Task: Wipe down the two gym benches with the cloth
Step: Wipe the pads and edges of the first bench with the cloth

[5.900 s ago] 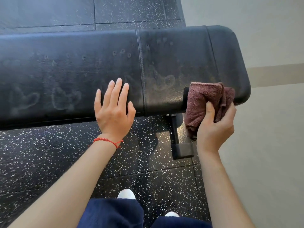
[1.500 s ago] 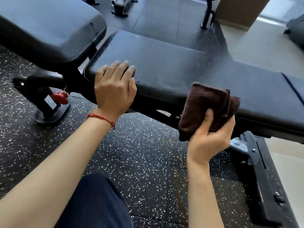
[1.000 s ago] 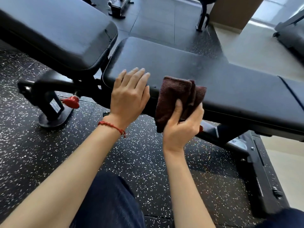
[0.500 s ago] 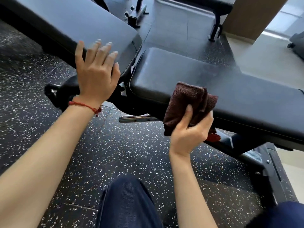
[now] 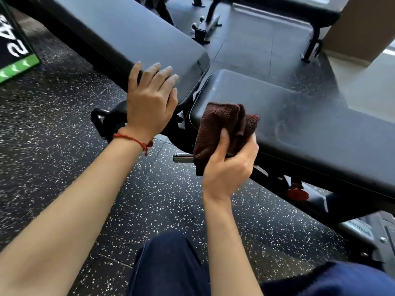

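While right hand (image 5: 229,165) grips cloth (image 5: 222,129), bench (image 5: 299,124) adjoins.

This is a gym: black speckled rubber flooring (image 5: 64,129) spreads underfoot, a padded adjustable bench (image 5: 299,129) with a steel frame fills the view, and another bench (image 5: 299,7) stands farther back.

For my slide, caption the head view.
Left hand rests on the back pad; right hand holds a brown cloth at the seat pad.
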Demonstrator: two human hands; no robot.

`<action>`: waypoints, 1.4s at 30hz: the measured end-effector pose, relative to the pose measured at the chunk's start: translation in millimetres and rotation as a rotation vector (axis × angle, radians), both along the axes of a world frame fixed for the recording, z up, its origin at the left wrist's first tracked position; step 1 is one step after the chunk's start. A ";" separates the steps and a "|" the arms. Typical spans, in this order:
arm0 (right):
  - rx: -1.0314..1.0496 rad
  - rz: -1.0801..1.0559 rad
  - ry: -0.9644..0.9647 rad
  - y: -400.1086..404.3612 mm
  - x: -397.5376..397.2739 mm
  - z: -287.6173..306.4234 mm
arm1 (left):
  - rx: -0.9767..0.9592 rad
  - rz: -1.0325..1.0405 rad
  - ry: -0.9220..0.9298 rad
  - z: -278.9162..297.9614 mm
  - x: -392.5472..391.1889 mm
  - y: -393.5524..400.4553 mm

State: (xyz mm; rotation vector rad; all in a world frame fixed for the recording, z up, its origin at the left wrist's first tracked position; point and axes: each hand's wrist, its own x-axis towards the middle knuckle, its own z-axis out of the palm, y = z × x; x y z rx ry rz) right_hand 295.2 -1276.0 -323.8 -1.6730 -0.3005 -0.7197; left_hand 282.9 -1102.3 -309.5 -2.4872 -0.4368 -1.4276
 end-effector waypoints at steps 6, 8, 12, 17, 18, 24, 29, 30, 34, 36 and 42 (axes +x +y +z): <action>0.096 0.112 0.053 22.0 -6.3 10.7 | -0.055 -0.007 0.022 12.9 -13.8 13.0; 0.118 0.128 0.061 25.8 -6.5 11.7 | -0.074 0.029 0.035 19.0 -21.6 24.0; 0.152 0.171 0.088 30.4 -8.7 13.5 | -0.102 0.064 0.075 21.8 -31.3 38.1; 0.180 0.239 0.138 36.2 -7.4 16.1 | -0.108 0.089 0.065 18.5 -29.7 36.3; 0.181 0.250 0.154 36.8 -6.8 18.3 | -0.115 0.097 0.069 19.0 -29.6 34.8; 0.091 0.339 0.310 35.0 -1.0 37.6 | -0.272 0.158 0.183 30.6 -41.5 12.5; -0.013 0.432 0.450 32.6 1.1 61.1 | -0.450 0.200 0.298 46.9 -59.5 -12.3; -0.050 0.455 0.467 30.7 1.2 66.1 | -0.494 0.212 0.317 50.0 -64.4 -18.5; -0.199 0.523 0.543 22.5 0.1 91.5 | -0.678 0.268 0.393 65.2 -89.9 -45.2; -0.271 0.545 0.591 16.7 -1.9 106.9 | -0.768 0.309 0.437 77.5 -105.7 -58.7; -0.465 0.579 0.705 -5.4 -11.9 165.4 | -0.955 0.413 0.541 138.4 -145.2 -92.0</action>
